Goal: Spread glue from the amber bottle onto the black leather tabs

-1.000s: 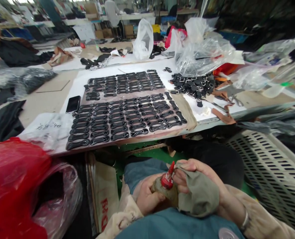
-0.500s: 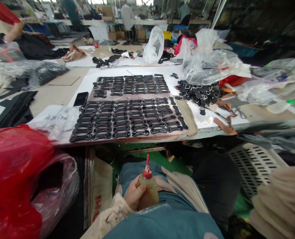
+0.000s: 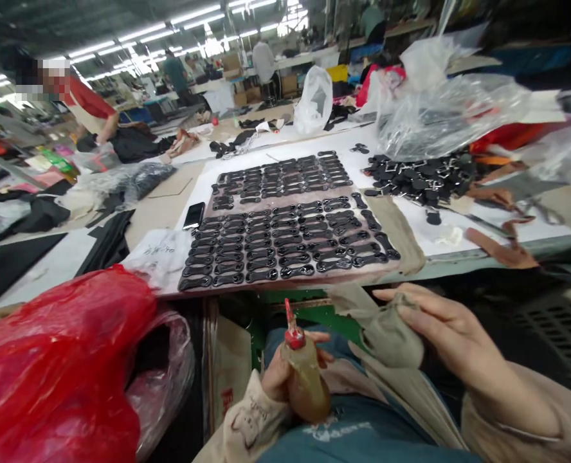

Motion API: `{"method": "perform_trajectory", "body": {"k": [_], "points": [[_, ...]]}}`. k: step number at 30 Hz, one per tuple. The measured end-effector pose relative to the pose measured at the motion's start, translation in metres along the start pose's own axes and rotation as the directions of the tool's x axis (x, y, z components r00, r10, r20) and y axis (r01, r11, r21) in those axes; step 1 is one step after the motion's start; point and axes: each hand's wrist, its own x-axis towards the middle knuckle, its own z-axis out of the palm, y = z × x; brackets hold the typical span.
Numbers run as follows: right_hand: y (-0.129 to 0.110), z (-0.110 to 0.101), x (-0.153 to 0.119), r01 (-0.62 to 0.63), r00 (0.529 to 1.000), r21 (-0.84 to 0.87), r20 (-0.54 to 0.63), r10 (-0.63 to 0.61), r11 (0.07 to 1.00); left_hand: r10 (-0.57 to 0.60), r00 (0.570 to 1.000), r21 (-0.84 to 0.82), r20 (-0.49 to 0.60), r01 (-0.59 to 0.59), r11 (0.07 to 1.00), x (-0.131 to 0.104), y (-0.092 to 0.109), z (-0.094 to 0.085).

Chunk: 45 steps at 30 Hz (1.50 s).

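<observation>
My left hand point(image 3: 278, 373) is wrapped round a squeeze bottle point(image 3: 307, 382) of yellowish liquid with a red pointed nozzle, held upright and a little tilted over my lap. To the right, my right hand point(image 3: 442, 321) pinches a grey-green cloth point(image 3: 394, 334) between thumb and fingers, just below the table edge. Ahead on the table, rows of black strap pieces point(image 3: 265, 275) with shiny, wet-looking patches lie on a board point(image 3: 247, 204). A heap of black tabs with metal buckles point(image 3: 418, 180) sits right of the board.
A black phone point(image 3: 193, 215) lies left of the board. A red plastic bag point(image 3: 73, 360) bulges at my left. Clear plastic bags point(image 3: 454, 116) and brown strips point(image 3: 500, 247) are at the right. A person in a red top point(image 3: 90, 99) stands at the far left.
My right hand has come into view from the lower right with the cloth in it. The bottle stays in my left hand, more of it showing. The view has tilted and turned left.
</observation>
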Motion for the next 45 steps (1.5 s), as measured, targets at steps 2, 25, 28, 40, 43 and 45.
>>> {"method": "perform_trajectory", "body": {"k": [2,25,28,40,43,45], "points": [[-0.002,0.009,0.001,0.045,0.994,0.001,0.095,-0.045,0.999,0.009,1.0,-0.026,0.025,-0.008,1.0,0.004,0.002,0.004],[0.041,-0.024,-0.007,-0.11,0.95,-0.381,-0.311,-0.015,0.918,0.176,0.974,0.163,-0.14,-0.153,0.975,-0.01,0.014,-0.023],[0.032,-0.013,-0.012,-0.194,0.98,-0.052,-0.061,0.191,0.98,0.156,0.982,0.134,-0.103,-0.142,0.981,-0.004,0.012,-0.02],[0.043,0.085,-0.004,-0.129,0.988,0.133,-0.071,0.14,0.983,-0.028,0.999,0.153,0.014,0.026,0.988,0.01,-0.007,0.01],[0.043,0.071,0.0,-0.247,0.955,0.307,-0.084,0.285,0.919,-0.039,0.998,0.15,0.047,0.031,0.988,0.012,-0.007,0.012],[0.038,0.058,0.003,-0.31,0.923,0.433,-0.079,0.378,0.846,-0.038,0.997,0.139,0.072,0.028,0.99,0.013,-0.005,0.013]]}}
